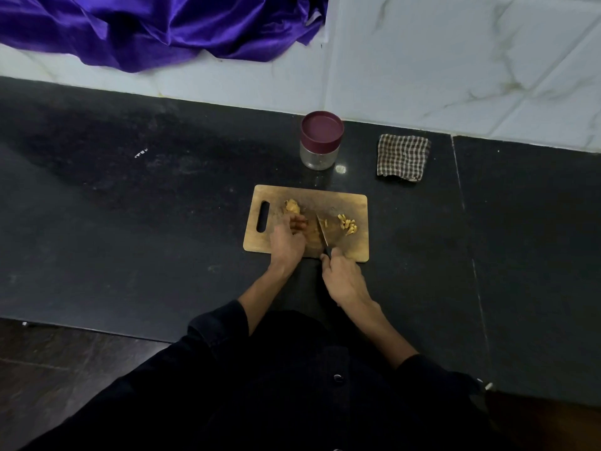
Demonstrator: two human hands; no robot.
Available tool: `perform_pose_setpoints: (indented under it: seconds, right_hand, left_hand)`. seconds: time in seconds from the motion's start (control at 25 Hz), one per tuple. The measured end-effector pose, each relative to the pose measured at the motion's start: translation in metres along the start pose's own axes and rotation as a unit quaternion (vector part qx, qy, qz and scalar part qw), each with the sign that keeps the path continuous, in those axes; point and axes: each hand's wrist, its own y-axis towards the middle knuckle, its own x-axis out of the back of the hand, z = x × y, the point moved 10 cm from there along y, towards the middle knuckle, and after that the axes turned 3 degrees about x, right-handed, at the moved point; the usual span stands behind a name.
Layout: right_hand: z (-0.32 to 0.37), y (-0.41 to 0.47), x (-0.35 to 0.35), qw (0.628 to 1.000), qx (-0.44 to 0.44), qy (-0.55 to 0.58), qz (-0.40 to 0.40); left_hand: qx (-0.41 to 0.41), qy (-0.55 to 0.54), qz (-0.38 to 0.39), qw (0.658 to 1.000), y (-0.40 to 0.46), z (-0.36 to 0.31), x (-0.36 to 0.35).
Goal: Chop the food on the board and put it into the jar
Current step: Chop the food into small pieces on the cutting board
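Note:
A wooden cutting board [354, 249] with a handle slot at its left lies on the dark counter. A yellowish lump of food [292, 207] sits on its upper left. Small chopped pieces [347, 224] lie on its right side. My left hand [287, 237] rests on the board with curled fingers over a bit of food beside the blade. My right hand [341, 276] grips the handle of a knife [322, 230], whose blade points away across the board's middle. A clear jar [320, 144] with a maroon lid on stands behind the board.
A folded checked cloth [403, 157] lies right of the jar. Purple satin fabric [156, 24] hangs over the white tiled ledge at the back left. The counter's front edge [97, 330] runs close to my body.

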Motion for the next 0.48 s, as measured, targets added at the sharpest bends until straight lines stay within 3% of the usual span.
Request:
perform_pose_setpoints:
  seconds: [0.12,0.48]
  right_hand:
    - [0.007,0.001,-0.008,1.000,0.011,-0.022,0.019]
    - [-0.026,0.005,0.020,0.997,-0.063,-0.017,-0.029]
  left_hand:
    - [0.000,0.005,-0.010,1.000,-0.001,0.005,0.003]
    - [-0.036,0.060,0.011,0.998,-0.001,-0.003,-0.002]
